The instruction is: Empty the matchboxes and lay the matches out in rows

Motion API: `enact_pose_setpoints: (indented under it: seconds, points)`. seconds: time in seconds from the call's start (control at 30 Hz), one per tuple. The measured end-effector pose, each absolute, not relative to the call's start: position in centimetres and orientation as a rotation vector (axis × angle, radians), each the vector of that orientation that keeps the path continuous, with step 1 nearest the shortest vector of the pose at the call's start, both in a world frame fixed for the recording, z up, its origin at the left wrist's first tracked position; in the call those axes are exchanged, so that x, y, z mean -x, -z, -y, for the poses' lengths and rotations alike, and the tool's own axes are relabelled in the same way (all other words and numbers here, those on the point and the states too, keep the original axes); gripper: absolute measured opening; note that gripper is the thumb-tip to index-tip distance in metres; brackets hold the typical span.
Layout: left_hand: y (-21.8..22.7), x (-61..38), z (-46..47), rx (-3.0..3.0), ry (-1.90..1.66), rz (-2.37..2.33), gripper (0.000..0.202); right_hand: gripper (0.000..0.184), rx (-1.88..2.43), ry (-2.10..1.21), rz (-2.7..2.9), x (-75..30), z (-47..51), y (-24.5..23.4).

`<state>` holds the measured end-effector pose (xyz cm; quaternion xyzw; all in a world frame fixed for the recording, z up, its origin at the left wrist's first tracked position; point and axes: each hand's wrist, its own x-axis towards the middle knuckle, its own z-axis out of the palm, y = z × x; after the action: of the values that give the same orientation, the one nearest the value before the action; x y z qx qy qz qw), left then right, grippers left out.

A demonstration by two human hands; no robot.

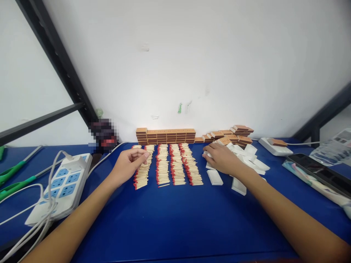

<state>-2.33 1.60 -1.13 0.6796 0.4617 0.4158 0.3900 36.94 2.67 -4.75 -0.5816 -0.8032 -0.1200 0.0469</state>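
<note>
My left hand [131,163] hovers at the leftmost row of matches [142,175], its fingers loosely curled and the thumb near the fingertips; I see nothing between them. Red-headed matches [163,164] lie in several long rows on the blue table. At the left edge of a heap of white matchbox trays [255,162], my right hand [221,157] has its fingers bent around a white tray, mostly hidden under them. One white tray [215,178] lies flat just in front of that hand, and another tray [239,186] sits by the right wrist.
Stacked brown matchboxes [171,136] stand against the wall, with looser matchboxes [241,140] piled to their right. A power strip [64,186] with cables and green-handled tools [19,186] occupy the left. On the right are a phone [318,171] and a white box [274,147].
</note>
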Motion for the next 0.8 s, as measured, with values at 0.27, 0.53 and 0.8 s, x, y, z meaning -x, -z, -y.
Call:
enact_pose_setpoints:
  seconds: [0.27,0.53,0.8]
  points:
    - [1.2,2.4,-1.6,-1.784,-1.037,-1.188,0.048,0.048,1.628,0.154,2.246,-39.0,0.0,3.3]
    - [1.1,2.4,-1.6,-1.792,-1.063,-1.181,0.048,0.052,2.365,0.094,1.776,-44.9,-2.4,-0.1]
    - [1.1,2.4,-1.6,-1.760,-1.064,-1.181,0.050,0.045,2.406,-0.227,1.823,-43.9,-3.8,0.6]
